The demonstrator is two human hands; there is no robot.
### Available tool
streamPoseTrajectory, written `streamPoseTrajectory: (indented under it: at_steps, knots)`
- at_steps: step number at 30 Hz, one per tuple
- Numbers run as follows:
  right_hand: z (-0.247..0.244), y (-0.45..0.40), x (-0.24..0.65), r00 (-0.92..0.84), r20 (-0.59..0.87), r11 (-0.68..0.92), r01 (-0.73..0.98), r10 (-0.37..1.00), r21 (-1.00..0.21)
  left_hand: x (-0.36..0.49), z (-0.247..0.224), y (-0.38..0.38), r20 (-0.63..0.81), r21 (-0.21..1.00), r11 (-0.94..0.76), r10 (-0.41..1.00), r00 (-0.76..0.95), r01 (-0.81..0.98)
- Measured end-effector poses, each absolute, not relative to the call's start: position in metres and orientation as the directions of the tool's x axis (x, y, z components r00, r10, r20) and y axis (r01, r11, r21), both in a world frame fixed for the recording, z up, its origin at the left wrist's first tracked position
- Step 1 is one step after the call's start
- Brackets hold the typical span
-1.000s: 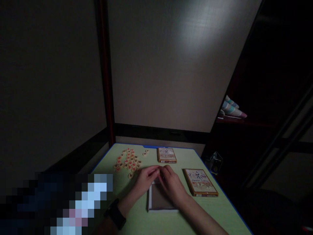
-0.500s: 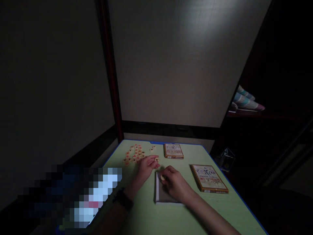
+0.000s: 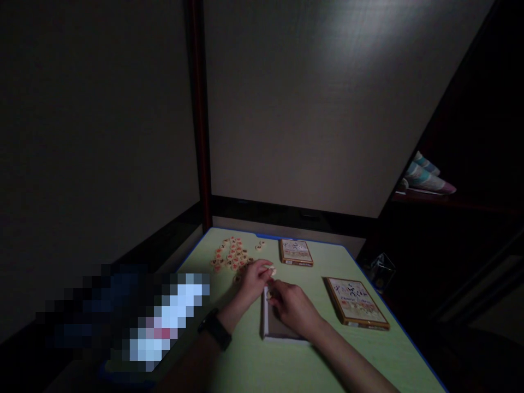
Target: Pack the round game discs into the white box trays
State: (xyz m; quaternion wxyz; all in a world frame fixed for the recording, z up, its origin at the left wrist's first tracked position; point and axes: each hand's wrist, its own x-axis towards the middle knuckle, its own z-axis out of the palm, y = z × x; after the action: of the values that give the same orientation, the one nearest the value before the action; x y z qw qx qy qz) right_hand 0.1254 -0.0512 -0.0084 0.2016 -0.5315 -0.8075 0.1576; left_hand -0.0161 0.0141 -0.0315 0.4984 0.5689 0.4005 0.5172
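Observation:
Between the fingers of my left hand (image 3: 256,278) is a round, pale Chinese chess piece (image 3: 271,269). My right hand (image 3: 292,305) is closed on another chess piece (image 3: 269,295), over the left part of an open shallow box (image 3: 265,322) with a brown inside and a white rim. The fingertips of both hands are close together at the far left corner of this box. Beyond my left hand lies a loose spread of chess pieces (image 3: 234,252) with red and dark marks. My right hand and forearm hide much of the box.
Two printed Chinese chess boxes lie on the green table (image 3: 229,360): one box (image 3: 296,252) at the far edge, another box (image 3: 357,301) to the right. Two chess pieces (image 3: 260,245) sit apart near the back. A pixelated bright patch (image 3: 172,322) is at the left.
My left hand has come closer to my right hand, its piece still in the fingers. The whole view has shifted slightly, so the table sits a little further right.

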Motion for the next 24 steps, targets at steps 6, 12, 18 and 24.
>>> streamPoseTrajectory:
  at_steps: [6, 12, 18, 24]
  knots:
    - [-0.0081, -0.0491, 0.126, -0.39, 0.161, 0.415, 0.754, 0.907, -0.51, -0.0165, -0.0334, 0.0153, 0.165, 0.982, -0.151, 0.977, 0.132, -0.111]
    - [-0.0034, -0.0518, 0.1274, -0.452, 0.116, 0.464, 0.825, 0.885, -0.323, -0.0155, -0.0324, 0.0171, 0.124, 0.987, -0.109, 0.983, 0.136, -0.117]
    - [-0.0007, -0.0539, 0.1271, -0.407, 0.069, 0.412, 0.887, 0.911, -0.208, -0.0195, -0.0323, 0.0201, 0.143, 0.988, -0.135, 0.982, 0.123, -0.076]
    - [-0.0017, -0.0514, 0.1257, -0.391, 0.093, 0.402, 0.891, 0.916, -0.21, -0.02, -0.0293, 0.0179, 0.145, 0.988, -0.137, 0.98, 0.134, -0.069]
